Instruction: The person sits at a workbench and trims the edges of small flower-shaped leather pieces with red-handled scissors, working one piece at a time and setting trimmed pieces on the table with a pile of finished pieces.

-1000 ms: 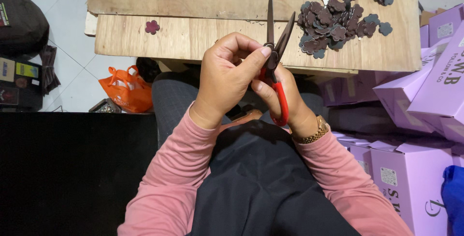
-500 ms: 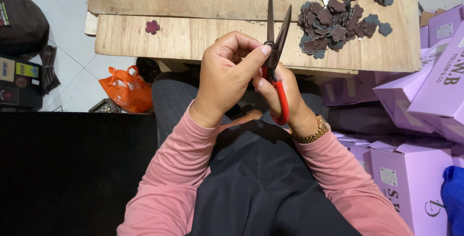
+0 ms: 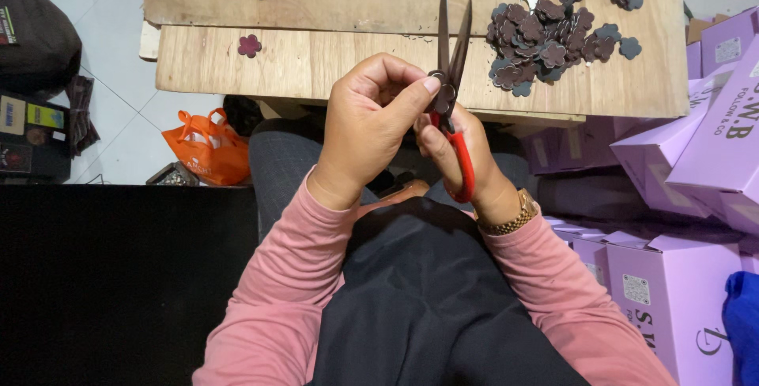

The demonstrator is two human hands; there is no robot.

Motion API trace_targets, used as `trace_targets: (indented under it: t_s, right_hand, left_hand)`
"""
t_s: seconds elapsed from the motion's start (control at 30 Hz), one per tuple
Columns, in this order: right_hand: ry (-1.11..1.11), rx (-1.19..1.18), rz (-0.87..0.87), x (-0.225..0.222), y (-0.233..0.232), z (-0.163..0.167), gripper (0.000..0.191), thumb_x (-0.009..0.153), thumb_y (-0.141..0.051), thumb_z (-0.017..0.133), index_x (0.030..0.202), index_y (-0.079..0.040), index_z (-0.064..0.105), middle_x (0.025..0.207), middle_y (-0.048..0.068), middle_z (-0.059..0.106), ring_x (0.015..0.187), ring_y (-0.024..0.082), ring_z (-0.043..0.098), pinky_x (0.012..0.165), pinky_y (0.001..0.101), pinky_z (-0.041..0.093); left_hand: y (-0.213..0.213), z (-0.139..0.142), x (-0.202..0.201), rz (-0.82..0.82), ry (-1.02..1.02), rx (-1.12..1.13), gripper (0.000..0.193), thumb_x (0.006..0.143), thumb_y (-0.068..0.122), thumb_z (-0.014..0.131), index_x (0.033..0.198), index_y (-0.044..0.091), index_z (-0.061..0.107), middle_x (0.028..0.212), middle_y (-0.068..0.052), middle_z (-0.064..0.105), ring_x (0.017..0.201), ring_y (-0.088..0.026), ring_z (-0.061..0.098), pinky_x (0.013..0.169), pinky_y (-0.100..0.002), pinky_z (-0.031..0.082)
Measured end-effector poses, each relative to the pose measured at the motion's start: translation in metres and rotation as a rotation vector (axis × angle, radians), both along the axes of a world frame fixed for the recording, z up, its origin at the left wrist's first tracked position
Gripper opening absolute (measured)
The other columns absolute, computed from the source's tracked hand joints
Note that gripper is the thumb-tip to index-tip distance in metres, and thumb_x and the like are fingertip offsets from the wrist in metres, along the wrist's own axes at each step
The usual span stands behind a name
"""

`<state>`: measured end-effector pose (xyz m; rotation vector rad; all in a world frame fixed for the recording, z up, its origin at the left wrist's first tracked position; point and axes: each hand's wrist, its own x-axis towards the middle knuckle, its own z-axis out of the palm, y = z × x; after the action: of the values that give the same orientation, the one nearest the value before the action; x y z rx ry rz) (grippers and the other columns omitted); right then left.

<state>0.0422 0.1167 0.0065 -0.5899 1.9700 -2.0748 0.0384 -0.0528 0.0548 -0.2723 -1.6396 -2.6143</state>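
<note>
Two hands meet above the lap, working one small dark flower-shaped cutout (image 3: 443,100) held right at the pivot of red-handled scissors (image 3: 452,93). The blades are nearly together, pointing to twelve o'clock. The left hand (image 3: 370,121) pinches the cutout between thumb and curled fingers; the right hand (image 3: 462,157), with a gold watch (image 3: 510,217) on its wrist, grips the red handle, fingers closed on it. Lavender boxes (image 3: 672,291) stack at three o'clock, an orange bag (image 3: 207,147) at nine. Farther off, on the wooden board (image 3: 332,62), a heap of dark cutouts (image 3: 553,34) lies at one o'clock, a single maroon one (image 3: 250,45) at eleven.
</note>
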Motion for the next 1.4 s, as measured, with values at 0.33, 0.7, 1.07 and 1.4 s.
trace_targets:
  t_s: [0.33,0.7,1.07,1.4]
  right_hand:
    - [0.05,0.052,0.054,-0.001,0.006,0.001,0.058,0.098,-0.056,0.067,0.121,-0.005,0.053,0.1,-0.005,0.048,0.089,0.006,0.043,0.079,0.0208,0.04]
    - [0.038,-0.114,-0.052,-0.003,0.003,-0.001,0.017,0.103,-0.015,0.062,0.114,-0.004,0.055,0.1,0.002,0.057,0.09,0.011,0.054,0.083,0.0272,0.047]
    - [-0.049,-0.266,-0.1,0.002,0.006,0.017,0.012,0.105,-0.007,0.061,0.115,-0.005,0.054,0.108,0.006,0.061,0.102,0.015,0.061,0.096,0.0319,0.052]
    - [-0.01,-0.276,-0.224,0.004,0.003,0.018,0.02,0.102,0.001,0.067,0.114,-0.005,0.053,0.101,0.008,0.064,0.094,0.015,0.064,0.088,0.0303,0.053]
  left_hand:
    - [-0.004,0.001,-0.001,-0.022,-0.043,0.017,0.008,0.099,0.005,0.071,0.099,-0.001,0.065,0.085,-0.005,0.071,0.068,-0.007,0.065,0.061,-0.022,0.054]
    - [-0.005,-0.004,-0.002,-0.05,-0.003,0.032,0.011,0.104,0.002,0.066,0.113,-0.001,0.062,0.099,-0.006,0.07,0.086,-0.009,0.068,0.076,-0.023,0.058]
    - [-0.01,0.003,0.0,-0.137,-0.059,-0.051,0.032,0.096,-0.003,0.068,0.127,-0.001,0.058,0.098,-0.005,0.069,0.083,-0.009,0.068,0.076,-0.024,0.06]
    - [-0.007,-0.002,-0.003,-0.113,0.002,-0.121,0.031,0.096,0.002,0.071,0.125,-0.001,0.061,0.103,-0.005,0.07,0.092,-0.009,0.067,0.08,-0.024,0.059]
